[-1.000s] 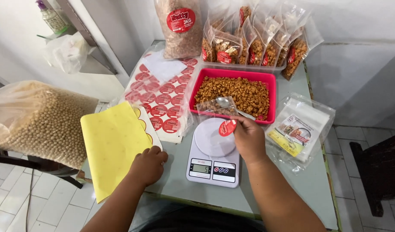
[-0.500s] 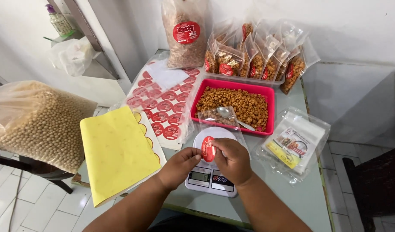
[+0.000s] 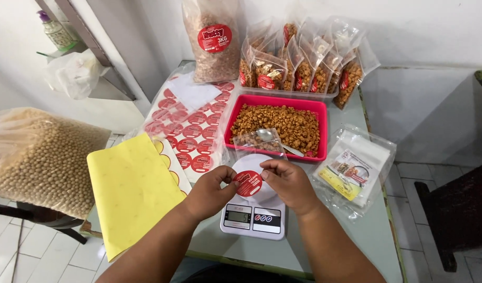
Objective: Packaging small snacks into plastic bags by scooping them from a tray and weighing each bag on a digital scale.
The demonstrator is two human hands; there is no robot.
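Both hands hold one round red sticker (image 3: 248, 183) above a white digital kitchen scale (image 3: 251, 217). My left hand (image 3: 212, 191) pinches the sticker's left edge, and my right hand (image 3: 285, 181) pinches its upper right edge. A small clear pouch with some brown snack in it (image 3: 258, 142) lies just behind the scale, leaning on the red tray (image 3: 276, 99). That tray is full of brown fried snack pieces, and a metal spoon (image 3: 272, 139) rests in it.
Sheets of red round stickers (image 3: 191, 131) and a yellow backing sheet (image 3: 131, 191) lie left. Filled snack pouches (image 3: 304, 71) and a tall bag (image 3: 213, 39) stand at the back. A packet of empty pouches (image 3: 354, 170) lies right. A big bag of beans (image 3: 34, 160) sits far left.
My right hand brought the red sticker from beside the tray to over the scale. My left hand left the yellow sheet and joined it; both now hold the sticker facing me.
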